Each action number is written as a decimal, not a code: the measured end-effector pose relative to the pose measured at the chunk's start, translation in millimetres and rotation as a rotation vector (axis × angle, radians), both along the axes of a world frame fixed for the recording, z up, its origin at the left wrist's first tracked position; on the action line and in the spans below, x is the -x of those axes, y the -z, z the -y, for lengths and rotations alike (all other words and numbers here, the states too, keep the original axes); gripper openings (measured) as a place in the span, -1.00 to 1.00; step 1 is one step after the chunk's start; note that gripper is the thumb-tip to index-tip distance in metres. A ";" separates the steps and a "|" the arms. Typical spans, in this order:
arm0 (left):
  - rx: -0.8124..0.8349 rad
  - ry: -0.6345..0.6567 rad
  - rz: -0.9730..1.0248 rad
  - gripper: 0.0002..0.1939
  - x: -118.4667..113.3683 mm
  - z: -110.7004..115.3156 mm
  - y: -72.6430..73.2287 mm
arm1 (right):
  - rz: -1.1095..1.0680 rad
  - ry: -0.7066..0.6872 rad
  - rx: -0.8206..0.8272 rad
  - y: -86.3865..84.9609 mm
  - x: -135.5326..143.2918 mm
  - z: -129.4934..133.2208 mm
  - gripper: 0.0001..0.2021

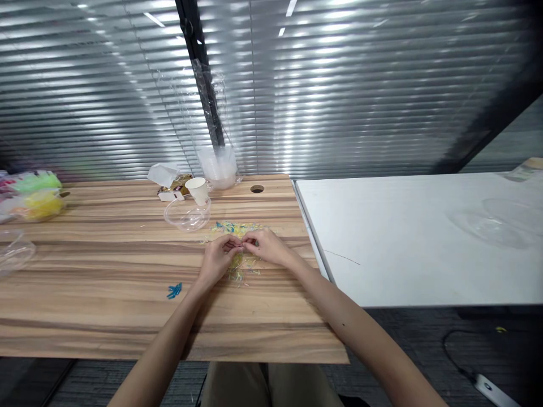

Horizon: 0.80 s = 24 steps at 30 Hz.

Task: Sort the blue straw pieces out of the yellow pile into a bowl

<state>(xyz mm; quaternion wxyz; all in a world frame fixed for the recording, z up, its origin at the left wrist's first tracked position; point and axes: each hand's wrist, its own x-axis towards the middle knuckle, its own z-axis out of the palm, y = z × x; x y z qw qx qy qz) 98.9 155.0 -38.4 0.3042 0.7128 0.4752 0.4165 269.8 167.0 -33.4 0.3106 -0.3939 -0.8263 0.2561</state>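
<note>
My left hand (220,254) and my right hand (263,246) meet over a scattered heap of thin yellow, blue and pale strips (237,229) on the wood-grain table (106,316). Both hands are closed in a pinch, fingertips touching or nearly so. Whatever lies between the fingertips is too small to make out. More loose strips (238,275) spread on the near side of the hands. To the left of my left forearm sits a small pile of blue pieces (174,290).
Behind the hands stand a clear plastic bowl (186,217), a paper cup (197,190), a tissue pack (164,175) and bagged plastic tubs (218,167). Colourful bags (40,195) lie far left. A white table (407,243) adjoins on the right, holding clear plastic containers (487,226).
</note>
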 end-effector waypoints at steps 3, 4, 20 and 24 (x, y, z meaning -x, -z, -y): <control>0.018 -0.017 0.023 -0.90 1.0 -1.2 2.2 | -0.009 0.019 -0.017 0.5 0.5 -0.4 -0.83; 0.025 -0.018 0.033 -0.90 1.1 -1.5 2.6 | -0.012 0.022 -0.026 1.0 0.7 -0.7 -0.83; 0.036 -0.049 0.085 -0.87 2.2 -2.9 4.6 | -0.033 0.028 -0.067 4.4 1.2 -2.2 -0.80; 0.028 -0.040 0.075 -0.86 2.2 -3.2 5.6 | -0.035 0.031 -0.059 4.4 1.8 -2.1 -0.79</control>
